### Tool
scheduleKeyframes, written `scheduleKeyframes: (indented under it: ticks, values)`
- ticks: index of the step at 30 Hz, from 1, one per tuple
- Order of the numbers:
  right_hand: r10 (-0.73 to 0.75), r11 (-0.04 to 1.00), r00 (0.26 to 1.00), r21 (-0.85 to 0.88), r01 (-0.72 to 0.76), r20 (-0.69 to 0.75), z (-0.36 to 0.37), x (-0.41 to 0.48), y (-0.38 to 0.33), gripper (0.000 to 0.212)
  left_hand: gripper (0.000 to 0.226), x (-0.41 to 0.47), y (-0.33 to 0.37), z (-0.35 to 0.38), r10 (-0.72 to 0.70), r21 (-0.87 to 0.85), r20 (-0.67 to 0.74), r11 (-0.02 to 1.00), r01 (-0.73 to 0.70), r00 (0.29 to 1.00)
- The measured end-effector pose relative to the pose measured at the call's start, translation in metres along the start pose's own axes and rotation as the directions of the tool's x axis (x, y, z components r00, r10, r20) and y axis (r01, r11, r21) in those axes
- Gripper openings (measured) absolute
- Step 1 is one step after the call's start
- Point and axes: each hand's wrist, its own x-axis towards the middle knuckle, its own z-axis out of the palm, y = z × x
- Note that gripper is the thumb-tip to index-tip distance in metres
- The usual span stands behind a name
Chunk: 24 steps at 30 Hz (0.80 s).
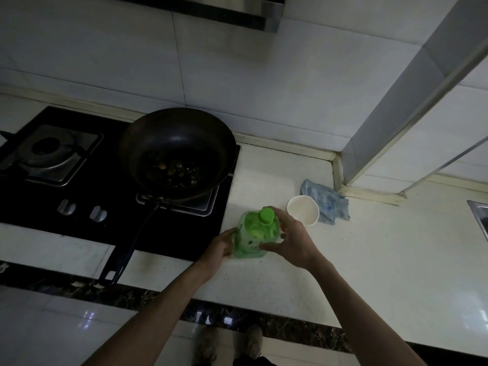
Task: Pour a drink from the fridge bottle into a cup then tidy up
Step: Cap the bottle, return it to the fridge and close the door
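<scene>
On the pale tabletop (356, 273), the left hand (220, 250) presses its fingers against the side of an upright green bottle (254, 235), while the right hand (291, 240) curls its fingers around the other side below the green cap (266, 215). Just beyond stands a white cup (303, 210), touching a blue cloth (326, 201). Farther left, a black pan (177, 151) sits on the stove (52, 165).

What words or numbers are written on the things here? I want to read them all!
None can be read.
Green plastic bottle held between both hands: dark marks on its label, too blurred to read.
Blue-and-white cloth beside the white paper cup: a small blue mark, too small to tell.
Black wok and black gas stove: no writing shows.
</scene>
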Motion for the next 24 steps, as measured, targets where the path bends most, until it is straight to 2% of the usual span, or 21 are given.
scheduleKeyframes:
  ticks: [1,3,6,9,13,16,24]
  values:
    - [0.01,1.0,1.0,0.021,-0.01,-0.011,-0.003,0.001,-0.003,0.085,0.039,-0.005,0.008,0.001,-0.028,-0.158,-0.014,0.987,0.025,1.0]
    - [0.024,0.997,0.999,0.078,-0.022,-0.024,-0.012,0.005,-0.016,0.086,0.038,-0.015,0.023,0.001,-0.059,-0.347,-0.043,0.937,0.041,0.997]
    - [0.018,0.988,0.998,0.153,-0.01,-0.054,-0.031,0.011,-0.041,0.087,0.045,-0.022,0.045,0.0,-0.066,-0.43,-0.096,0.902,0.018,0.993]
    - [-0.022,0.985,0.995,0.169,0.038,-0.099,-0.053,0.016,-0.077,0.085,0.049,-0.031,0.077,0.004,-0.061,-0.513,-0.082,0.858,0.01,0.995]
    - [-0.098,0.975,0.984,0.184,0.126,-0.151,-0.081,0.02,-0.127,0.083,0.055,-0.05,0.122,0.007,-0.029,-0.575,0.025,0.818,0.038,0.999]
    - [-0.152,0.965,0.969,0.183,0.188,-0.192,-0.099,0.023,-0.157,0.081,0.059,-0.068,0.151,0.004,0.019,-0.568,0.05,0.823,0.013,0.999]
    - [-0.299,0.889,0.904,0.255,0.38,-0.307,-0.117,0.029,-0.229,0.077,0.064,-0.126,0.215,-0.011,0.178,-0.579,-0.035,0.798,-0.165,0.983]
